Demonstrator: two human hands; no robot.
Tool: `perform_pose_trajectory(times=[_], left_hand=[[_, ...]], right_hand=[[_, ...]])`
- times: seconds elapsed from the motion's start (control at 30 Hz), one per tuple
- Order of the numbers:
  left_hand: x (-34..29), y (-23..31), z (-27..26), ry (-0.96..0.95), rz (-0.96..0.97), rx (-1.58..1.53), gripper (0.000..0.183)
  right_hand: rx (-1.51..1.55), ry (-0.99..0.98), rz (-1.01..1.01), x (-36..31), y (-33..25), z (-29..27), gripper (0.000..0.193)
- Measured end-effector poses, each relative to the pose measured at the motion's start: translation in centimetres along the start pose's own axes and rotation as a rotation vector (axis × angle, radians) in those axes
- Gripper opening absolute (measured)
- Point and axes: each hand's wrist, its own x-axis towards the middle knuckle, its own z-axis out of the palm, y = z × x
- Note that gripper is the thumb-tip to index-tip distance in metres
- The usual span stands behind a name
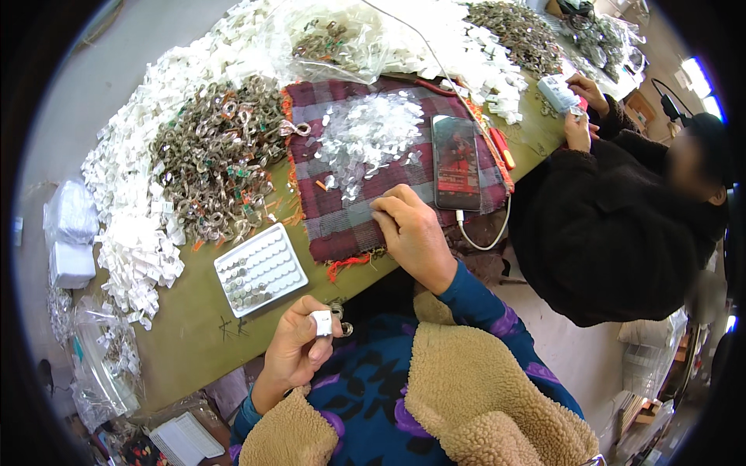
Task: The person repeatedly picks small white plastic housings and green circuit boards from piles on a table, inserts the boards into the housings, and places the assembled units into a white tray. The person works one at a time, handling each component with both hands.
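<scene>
In my left hand (294,348) a small white plastic piece (322,323) is pinched between thumb and fingers. Beside it, at the same fingers, shows a small ring-shaped metallic or clear part (340,318). My right hand (416,233) hovers at the near edge of a plaid cloth (334,229), thumb and forefinger drawn together. Whatever lies between those fingertips is too small to make out. Just beyond them a heap of small clear and whitish flakes (365,140) is spread on the cloth. Nearest my left hand, a white tray (294,281) holds rows of small round pieces.
Left of the cloth lies a pile of ring-shaped parts (214,155), bordered by a large heap of white plastic pieces (140,256). A phone (455,167) with a white cable rests on the cloth's right side. At right, a co-worker (614,217) handles a pale blue package (558,93).
</scene>
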Motion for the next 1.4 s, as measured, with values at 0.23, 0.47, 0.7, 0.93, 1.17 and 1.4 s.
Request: perform_pose_trajectory(times=[0.23,0.47,0.7,0.93,1.17,1.4], left_hand=[[-0.8,0.3,-0.2,0.029,0.022,-0.025,0.023],[-1.6,0.5,-0.2,0.058,0.093,0.005,0.018],[-3.7,0.7,-1.4,0.102,0.237,-0.058,0.022],[-5.9,0.7,-2.7,0.038,0.402,-0.077,0.021],[-7.1,0.9,-2.9,0.02,0.442,-0.101,0.023],[-7.3,1.0,-2.7,0.059,0.435,-0.095,0.022]], right_hand=[[-0.101,-0.066,0.101,1.1,-0.3,2.0,0.009],[-0.308,-0.186,0.086,2.0,-1.5,2.7,0.009],[0.275,-0.462,0.095,-0.4,-9.0,2.3,0.005],[0.566,-0.517,-0.012,-3.1,-13.1,5.8,0.008],[0.778,-0.587,0.128,-4.3,-13.4,7.1,0.007],[0.645,-0.547,0.001,-3.9,-13.4,7.2,0.01]])
